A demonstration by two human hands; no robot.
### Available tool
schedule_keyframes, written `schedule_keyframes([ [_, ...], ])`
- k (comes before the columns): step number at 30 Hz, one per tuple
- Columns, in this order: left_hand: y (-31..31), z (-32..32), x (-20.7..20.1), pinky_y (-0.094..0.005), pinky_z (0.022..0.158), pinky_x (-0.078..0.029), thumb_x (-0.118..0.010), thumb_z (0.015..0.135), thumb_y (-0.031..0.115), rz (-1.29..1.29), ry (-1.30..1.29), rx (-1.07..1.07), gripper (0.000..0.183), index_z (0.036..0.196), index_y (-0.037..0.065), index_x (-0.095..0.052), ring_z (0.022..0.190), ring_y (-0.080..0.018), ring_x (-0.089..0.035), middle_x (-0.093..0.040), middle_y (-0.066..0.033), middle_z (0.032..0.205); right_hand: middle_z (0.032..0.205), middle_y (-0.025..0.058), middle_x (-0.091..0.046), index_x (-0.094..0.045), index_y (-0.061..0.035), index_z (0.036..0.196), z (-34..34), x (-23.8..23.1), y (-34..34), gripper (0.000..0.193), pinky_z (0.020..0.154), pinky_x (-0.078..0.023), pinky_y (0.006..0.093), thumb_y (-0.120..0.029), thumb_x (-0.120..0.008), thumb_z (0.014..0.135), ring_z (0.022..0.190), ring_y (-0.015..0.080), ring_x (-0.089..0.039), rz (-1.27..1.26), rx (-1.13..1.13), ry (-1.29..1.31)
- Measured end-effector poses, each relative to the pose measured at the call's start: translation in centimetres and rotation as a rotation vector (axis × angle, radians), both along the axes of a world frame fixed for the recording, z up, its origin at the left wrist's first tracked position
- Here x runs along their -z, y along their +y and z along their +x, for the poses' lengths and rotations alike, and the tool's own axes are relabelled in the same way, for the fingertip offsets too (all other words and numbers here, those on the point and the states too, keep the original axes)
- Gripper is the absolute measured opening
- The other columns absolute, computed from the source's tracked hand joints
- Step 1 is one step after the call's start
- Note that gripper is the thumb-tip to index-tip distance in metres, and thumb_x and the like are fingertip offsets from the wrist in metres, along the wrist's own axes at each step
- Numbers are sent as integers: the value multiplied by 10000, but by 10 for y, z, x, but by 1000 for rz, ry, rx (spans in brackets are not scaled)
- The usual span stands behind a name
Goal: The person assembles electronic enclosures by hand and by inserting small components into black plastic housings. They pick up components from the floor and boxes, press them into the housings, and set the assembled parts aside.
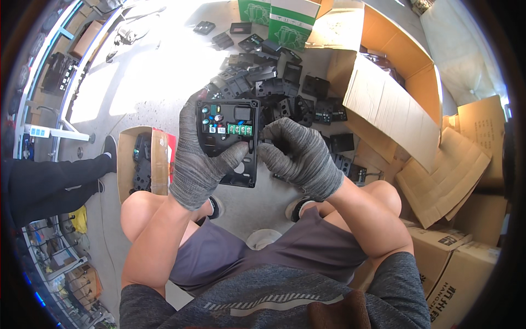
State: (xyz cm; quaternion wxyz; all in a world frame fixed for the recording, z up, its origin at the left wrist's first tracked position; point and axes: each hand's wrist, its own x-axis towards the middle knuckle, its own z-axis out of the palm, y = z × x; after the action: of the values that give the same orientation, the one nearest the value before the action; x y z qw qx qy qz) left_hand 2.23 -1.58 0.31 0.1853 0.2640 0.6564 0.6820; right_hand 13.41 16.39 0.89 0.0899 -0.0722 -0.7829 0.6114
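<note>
My left hand (194, 156), in a grey knit glove, grips a black plastic housing (239, 174) by its left side, the thumb lying across its face. Inside the housing's upper half sits a circuit board (223, 117) with small round components and a green terminal block (239, 129). Close by the housing's right edge is my right hand (301, 156), gloved alike, its fingers curled and thumb pressed toward the index finger. Whatever is between those fingertips is too small and dark to make out. Beyond both hands, many similar black housings (233, 82) lie heaped on the floor.
Left of my knee stands an open carton (127, 164) holding black parts. A large open cardboard box (392, 101) is at the far right, with flattened cardboard (444, 175) nearer. Green-and-white boxes (293, 24) stand behind the heap. Another person's leg (60, 183) reaches in from the left, beside shelving (68, 104).
</note>
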Motion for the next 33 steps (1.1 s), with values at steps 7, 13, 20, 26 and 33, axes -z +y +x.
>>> schedule_keyframes([
  [7,3,2,-5,-351,1010,-542,-871,752,48,-17,-95,66,1067,1570,107,-189,1212,-224,-580,-490,-148,1363,697,91,-630,-661,9,987,-1,2,3,274,603,-517,318,-264,-663,993,610,151,-592,129,-23,70],
  [13,3,1,-1,-355,1002,-551,-870,753,39,-10,-58,81,1080,1574,120,-174,1215,-227,-582,-490,-148,1366,748,116,-642,-630,28,1049,-2,-15,3,319,644,-522,333,-290,-604,1026,667,171,-612,-314,-42,-384],
  [20,4,1,-7,-354,1002,-549,-885,767,110,4,-69,51,1055,1565,116,-195,1208,-223,-585,-497,-143,1353,867,110,-666,-560,-24,1197,4,5,4,464,741,-583,329,-138,-803,819,808,207,-705,92,-33,270],
  [26,3,3,-8,-359,1010,-543,-892,764,124,-33,-26,65,1049,1558,102,-207,1207,-227,-584,-495,-142,1358,767,61,-656,-617,-6,1072,4,-8,10,243,607,-535,288,-151,-736,918,662,107,-639,241,-91,69],
  [33,5,3,-13,-360,1021,-532,-881,767,100,9,-101,52,1054,1567,107,-195,1221,-225,-576,-497,-140,1358,912,127,-656,-553,-49,1224,6,1,2,430,634,-567,346,-167,-758,865,728,253,-698,138,-14,262],
])
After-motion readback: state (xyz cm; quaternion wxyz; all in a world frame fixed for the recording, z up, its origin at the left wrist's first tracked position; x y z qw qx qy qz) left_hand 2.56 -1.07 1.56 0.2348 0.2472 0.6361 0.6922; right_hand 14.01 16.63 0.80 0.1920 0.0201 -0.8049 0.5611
